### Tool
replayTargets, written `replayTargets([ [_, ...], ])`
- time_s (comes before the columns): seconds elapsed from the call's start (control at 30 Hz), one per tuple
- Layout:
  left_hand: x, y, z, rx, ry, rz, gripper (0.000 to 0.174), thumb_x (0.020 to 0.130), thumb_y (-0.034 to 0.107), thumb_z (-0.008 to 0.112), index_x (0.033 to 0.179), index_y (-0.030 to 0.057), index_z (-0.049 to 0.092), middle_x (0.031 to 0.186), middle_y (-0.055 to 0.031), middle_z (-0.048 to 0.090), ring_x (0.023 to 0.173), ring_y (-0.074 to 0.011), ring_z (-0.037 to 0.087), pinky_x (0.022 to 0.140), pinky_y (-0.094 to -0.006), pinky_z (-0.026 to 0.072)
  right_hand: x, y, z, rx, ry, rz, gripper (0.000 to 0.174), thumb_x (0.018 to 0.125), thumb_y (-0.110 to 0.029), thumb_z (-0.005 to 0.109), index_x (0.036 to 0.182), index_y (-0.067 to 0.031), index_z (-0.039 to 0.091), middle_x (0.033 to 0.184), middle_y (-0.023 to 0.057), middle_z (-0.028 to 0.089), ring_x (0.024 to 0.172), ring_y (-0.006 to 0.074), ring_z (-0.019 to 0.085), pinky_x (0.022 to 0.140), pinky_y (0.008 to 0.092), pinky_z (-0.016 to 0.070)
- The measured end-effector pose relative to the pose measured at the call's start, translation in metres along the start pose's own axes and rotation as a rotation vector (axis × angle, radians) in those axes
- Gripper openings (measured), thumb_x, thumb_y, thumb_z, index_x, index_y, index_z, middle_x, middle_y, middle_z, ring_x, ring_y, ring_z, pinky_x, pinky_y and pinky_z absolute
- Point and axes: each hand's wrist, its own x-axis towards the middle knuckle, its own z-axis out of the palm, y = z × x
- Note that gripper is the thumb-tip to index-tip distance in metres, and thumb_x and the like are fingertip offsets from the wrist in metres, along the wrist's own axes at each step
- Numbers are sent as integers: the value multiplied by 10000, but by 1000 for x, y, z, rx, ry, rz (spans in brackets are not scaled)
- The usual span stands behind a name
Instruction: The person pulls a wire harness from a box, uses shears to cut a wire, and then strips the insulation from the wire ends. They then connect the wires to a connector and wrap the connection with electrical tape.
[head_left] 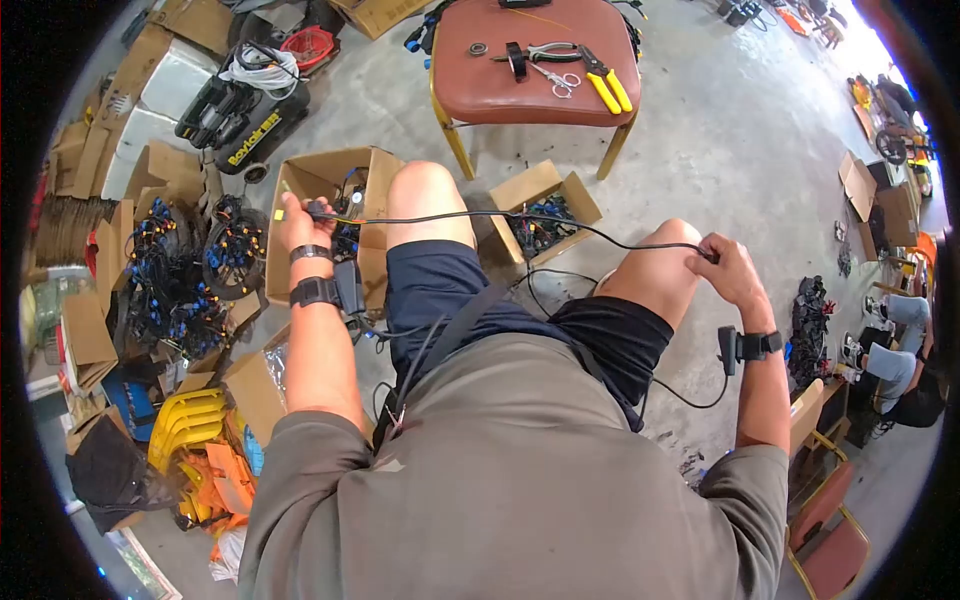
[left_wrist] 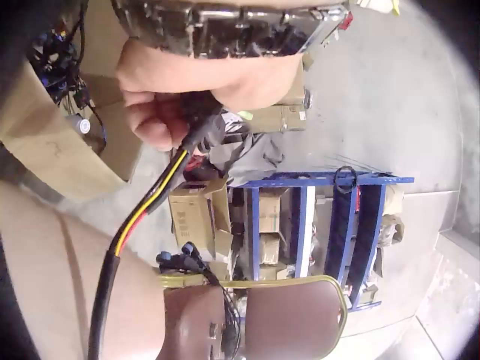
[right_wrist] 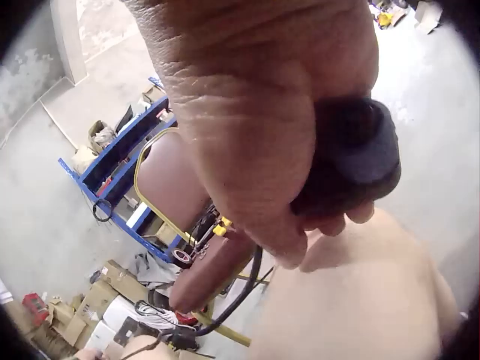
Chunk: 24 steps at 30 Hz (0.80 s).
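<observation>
A black cable (head_left: 450,215) stretches across the lap between both hands. My left hand (head_left: 302,222) grips its left end, a dark connector (left_wrist: 201,120) largely covered by the curled fingers. Beside that connector, yellow, red and black wires (left_wrist: 154,196) show where the outer sheath stops. A small yellow piece (head_left: 279,214) sticks out past the left fingers in the head view. Over the other knee, my right hand (head_left: 728,272) holds the cable's right end, a thick black plug (right_wrist: 352,157) between thumb and fingers.
Ahead stands a red-brown chair (head_left: 480,85) with yellow-handled cutters (head_left: 605,82), pliers (head_left: 552,52), scissors (head_left: 560,82) and black tape (head_left: 516,62). Cardboard boxes (head_left: 285,180) with wire harnesses flank the left knee; a smaller carton (head_left: 580,195) sits between the knees. Harness bundles (head_left: 165,270) lie at left.
</observation>
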Motion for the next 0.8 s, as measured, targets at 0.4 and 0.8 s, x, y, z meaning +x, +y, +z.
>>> replayTargets([
  [0.4, -32, -30, 35, 21, -68, -165, 616, 957, 653, 382, 900, 82, 606, 763, -121, 690, 611, -233, 622, 480, -321, 431, -40, 21, 4, -136, 75, 100, 306, 849, -286, 670, 1005, -30, 610, 729, 193, 662, 729, 387, 660, 677, 446, 508],
  [0.8, -63, -40, 58, 213, -54, 45, 239, 884, 213, 710, 750, 97, 549, 576, -21, 546, 411, -150, 526, 325, -270, 369, -20, 2, 7, -384, 15, 123, 484, 786, -114, 612, 1242, 11, 505, 782, 229, 672, 805, 408, 666, 736, 493, 520],
])
